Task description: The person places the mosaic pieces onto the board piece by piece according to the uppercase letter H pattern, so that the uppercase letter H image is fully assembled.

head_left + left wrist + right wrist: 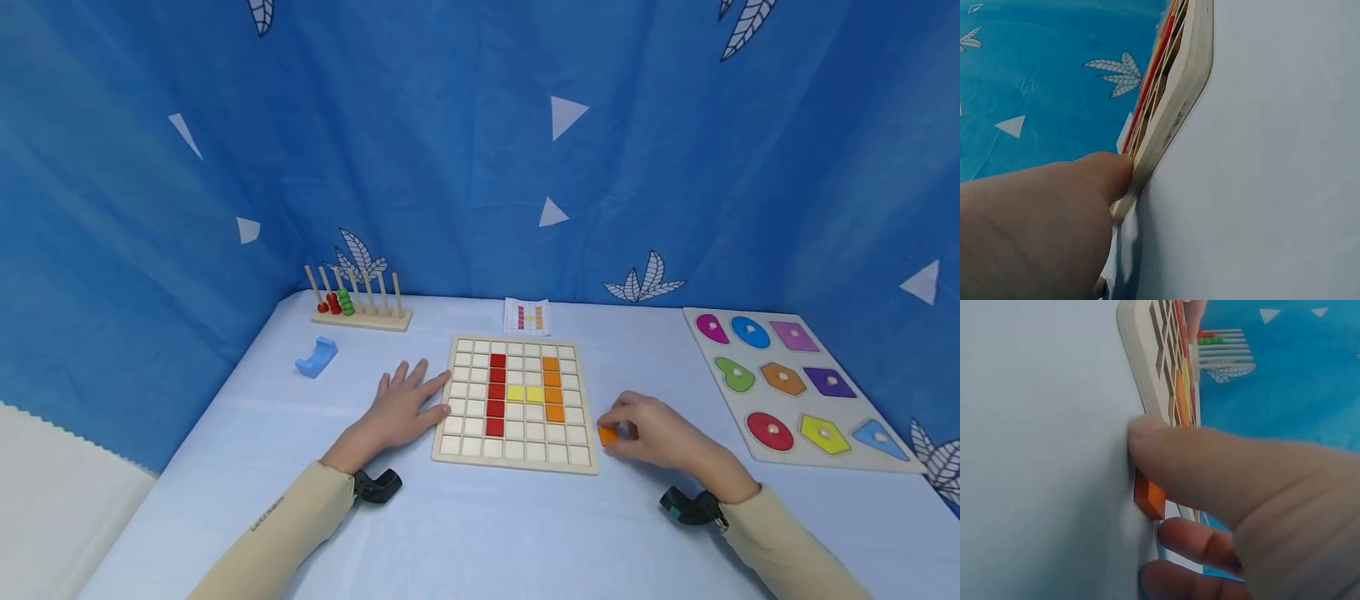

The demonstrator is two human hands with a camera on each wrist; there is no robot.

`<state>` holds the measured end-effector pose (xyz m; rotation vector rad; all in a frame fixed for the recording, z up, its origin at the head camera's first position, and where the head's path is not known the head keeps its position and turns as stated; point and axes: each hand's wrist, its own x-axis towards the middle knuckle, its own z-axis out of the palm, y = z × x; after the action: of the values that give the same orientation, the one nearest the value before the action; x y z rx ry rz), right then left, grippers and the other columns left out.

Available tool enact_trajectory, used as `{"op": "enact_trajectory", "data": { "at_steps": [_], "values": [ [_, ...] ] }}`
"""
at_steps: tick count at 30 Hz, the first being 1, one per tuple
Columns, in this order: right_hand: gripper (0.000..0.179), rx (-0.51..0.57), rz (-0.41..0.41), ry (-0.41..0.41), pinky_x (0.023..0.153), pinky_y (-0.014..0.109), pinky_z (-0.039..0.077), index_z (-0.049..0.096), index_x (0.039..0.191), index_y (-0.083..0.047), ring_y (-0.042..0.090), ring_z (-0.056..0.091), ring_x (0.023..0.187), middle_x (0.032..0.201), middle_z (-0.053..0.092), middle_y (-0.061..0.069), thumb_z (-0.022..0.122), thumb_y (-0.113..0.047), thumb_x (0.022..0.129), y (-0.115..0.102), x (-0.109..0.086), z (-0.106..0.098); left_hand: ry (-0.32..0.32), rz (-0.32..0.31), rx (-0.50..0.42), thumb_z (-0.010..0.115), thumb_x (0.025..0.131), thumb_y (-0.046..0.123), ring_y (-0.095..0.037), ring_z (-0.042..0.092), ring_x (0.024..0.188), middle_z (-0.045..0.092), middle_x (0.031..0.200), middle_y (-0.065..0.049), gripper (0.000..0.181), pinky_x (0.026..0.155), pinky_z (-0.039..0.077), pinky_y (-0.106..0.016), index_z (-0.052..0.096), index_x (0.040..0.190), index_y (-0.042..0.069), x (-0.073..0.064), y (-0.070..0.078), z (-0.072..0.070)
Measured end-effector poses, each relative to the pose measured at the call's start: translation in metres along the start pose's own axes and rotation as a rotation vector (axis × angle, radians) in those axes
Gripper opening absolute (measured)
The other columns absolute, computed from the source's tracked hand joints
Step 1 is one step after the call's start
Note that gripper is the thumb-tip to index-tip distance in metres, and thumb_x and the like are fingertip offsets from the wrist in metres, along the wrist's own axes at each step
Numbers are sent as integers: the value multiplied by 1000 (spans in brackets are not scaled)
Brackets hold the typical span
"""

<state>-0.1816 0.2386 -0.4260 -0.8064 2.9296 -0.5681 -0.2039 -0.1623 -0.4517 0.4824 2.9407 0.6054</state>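
Observation:
A wooden grid board [514, 464] lies on the table with rows of white squares. Several red tiles [496, 391] form one column in it, several orange tiles [552, 395] another, and two yellow tiles [525, 393] sit between them. My left hand [397, 414] lies flat with fingers spread, thumb and fingertip at the board's left edge. To the right of the board, my right hand [647, 429] pinches a loose orange tile [608, 436] between thumb and fingers. In the right wrist view that orange block [1150, 499] shows below the thumb, low at the tabletop.
Behind the board lies a printed pattern card [527, 317]. A peg rack with red and green beads [362, 317] stands at the back left, near a blue curved block [317, 357]. On the right is a knobbed shape puzzle [806, 387]. Blue patterned cloth [480, 167] hangs behind.

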Motion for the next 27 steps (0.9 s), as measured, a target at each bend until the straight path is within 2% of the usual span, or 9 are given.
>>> {"op": "enact_trajectory", "data": {
  "at_steps": [11,20,27],
  "values": [
    [25,-41,-27,34,61,17,47,79,105,-9,3,48,71,87,64,-6,85,-13,81,1,-3,1,-8,4,10,56,102,43,-55,11,155,23,167,-27,63,119,9,-75,40,158,19,2,2,2],
    [28,-69,-13,55,64,16,49,78,109,-11,3,49,73,90,65,-6,85,-18,83,-8,6,-2,-9,6,19,56,101,45,-55,11,155,22,168,-26,65,119,8,-75,39,158,19,2,-1,1],
    [29,-58,-32,35,61,16,46,77,110,-11,2,47,70,88,64,-7,84,-23,84,-18,14,2,-11,4,21,55,102,45,-55,10,155,21,168,-26,65,120,8,-75,39,159,20,2,-1,1]
  ]
}}
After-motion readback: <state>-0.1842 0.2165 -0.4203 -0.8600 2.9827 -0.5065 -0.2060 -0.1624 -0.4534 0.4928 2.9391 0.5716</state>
